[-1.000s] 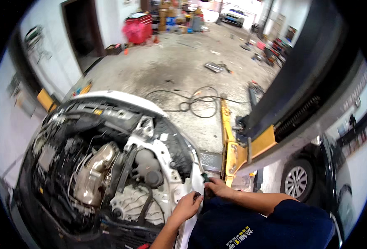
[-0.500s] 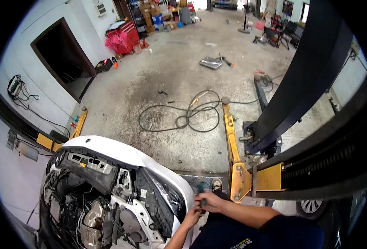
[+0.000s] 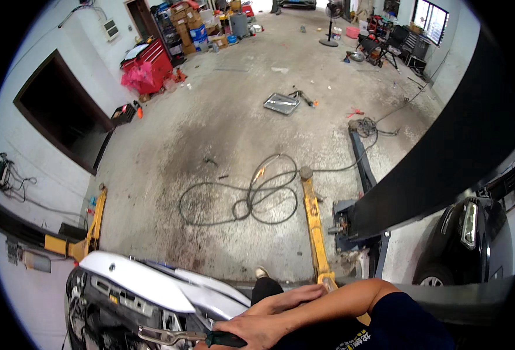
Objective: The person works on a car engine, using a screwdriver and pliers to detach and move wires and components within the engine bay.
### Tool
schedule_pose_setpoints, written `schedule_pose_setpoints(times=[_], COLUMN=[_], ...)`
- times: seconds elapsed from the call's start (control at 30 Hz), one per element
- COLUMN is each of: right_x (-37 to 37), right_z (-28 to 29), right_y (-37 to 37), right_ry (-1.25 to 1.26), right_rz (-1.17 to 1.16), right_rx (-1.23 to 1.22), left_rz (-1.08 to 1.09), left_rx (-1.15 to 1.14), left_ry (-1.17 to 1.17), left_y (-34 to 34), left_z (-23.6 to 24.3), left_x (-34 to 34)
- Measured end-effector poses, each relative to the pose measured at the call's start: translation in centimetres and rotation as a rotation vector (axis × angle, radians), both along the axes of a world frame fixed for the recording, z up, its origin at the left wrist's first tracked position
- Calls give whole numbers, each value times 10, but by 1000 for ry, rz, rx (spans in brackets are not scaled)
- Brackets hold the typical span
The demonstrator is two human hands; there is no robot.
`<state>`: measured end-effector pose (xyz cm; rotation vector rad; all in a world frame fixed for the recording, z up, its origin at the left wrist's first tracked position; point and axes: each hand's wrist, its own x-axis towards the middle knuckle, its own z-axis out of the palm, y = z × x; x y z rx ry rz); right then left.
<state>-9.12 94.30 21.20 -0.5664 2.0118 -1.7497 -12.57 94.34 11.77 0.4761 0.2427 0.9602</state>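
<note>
My right hand (image 3: 251, 328) is closed round the dark green handle (image 3: 227, 339) of a pliers-like tool, whose long metal end (image 3: 167, 336) points left over the car's front. Its exact kind is unclear. Fingers stretched to the right, my left hand (image 3: 295, 298) lies just beyond my right forearm, the arms crossing; nothing shows in it. Below and left of the hands is a white car (image 3: 135, 277) with its engine bay (image 3: 114, 315) uncovered, partly cut off by the lower edge.
A yellow lift arm (image 3: 314, 224) reaches forward beside a dark post (image 3: 426, 146) at right. Ahead on the floor lie a coiled hose (image 3: 211, 224) and a metal tray (image 3: 281, 104). Another dark car (image 3: 473, 239) stands far right; a red tool cabinet (image 3: 155, 64) is back left.
My right hand has moved left and down with the tool, which now lies level over the car's front. The left hand has left the tool and reached right. The view has shifted.
</note>
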Motion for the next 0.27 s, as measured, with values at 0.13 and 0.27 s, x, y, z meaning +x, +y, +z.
schedule_pose_setpoints(times=[0.13, 0.27], right_x=[-98, -232], right_z=[-10, -18], right_y=[57, 111], right_ry=[241, 136], right_rz=[-170, -212], right_rx=[-19, -94], left_rz=[32, -30], left_rx=[37, 70], left_ry=[205, 424], left_y=[51, 152], left_z=[-1, -26], left_x=[-116, -225])
